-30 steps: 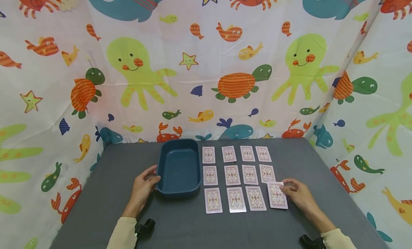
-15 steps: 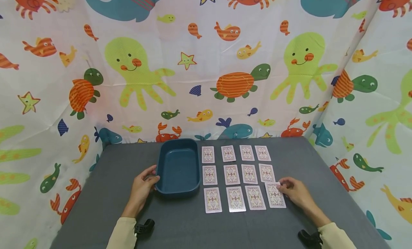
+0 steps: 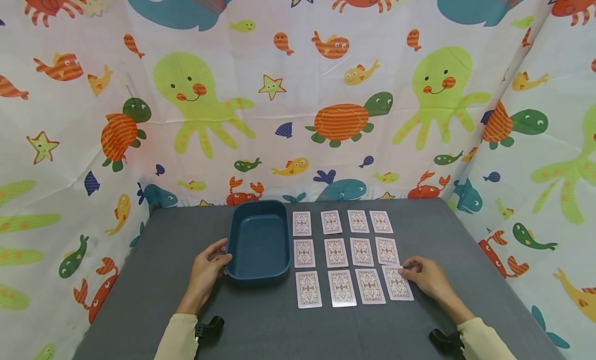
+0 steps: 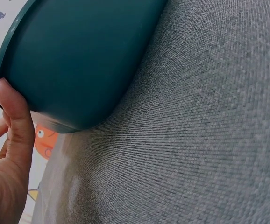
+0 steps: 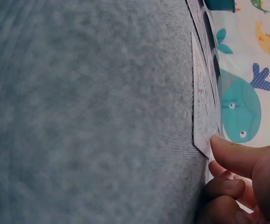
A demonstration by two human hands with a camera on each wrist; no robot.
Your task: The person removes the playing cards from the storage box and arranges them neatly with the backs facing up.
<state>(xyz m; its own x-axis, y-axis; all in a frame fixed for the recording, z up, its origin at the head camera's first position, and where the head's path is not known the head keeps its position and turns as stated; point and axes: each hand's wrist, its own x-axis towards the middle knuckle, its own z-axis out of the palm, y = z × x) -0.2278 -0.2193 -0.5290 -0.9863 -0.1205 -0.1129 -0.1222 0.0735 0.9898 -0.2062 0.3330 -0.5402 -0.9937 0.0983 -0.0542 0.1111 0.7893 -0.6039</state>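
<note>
On the left of the head view, my left hand grips the near-left rim of a dark blue rectangular basin. The left wrist view has the thumb pressing the basin's outer wall, with another finger partly hidden behind the rim. My right hand holds the right edge of a patterned playing card, which lies face down at the right end of the nearest row. From the right wrist, the thumb is at that card's corner and the other fingers are curled below; the index fingertip is hidden.
Several more face-down cards form a grid of rows right of the basin. All lie on a grey cloth-covered table. A white curtain printed with sea animals stands behind and at both sides.
My right hand has shifted the last near-row card slightly left and lowered it flat, in line with its row. My left hand stays on the basin rim.
</note>
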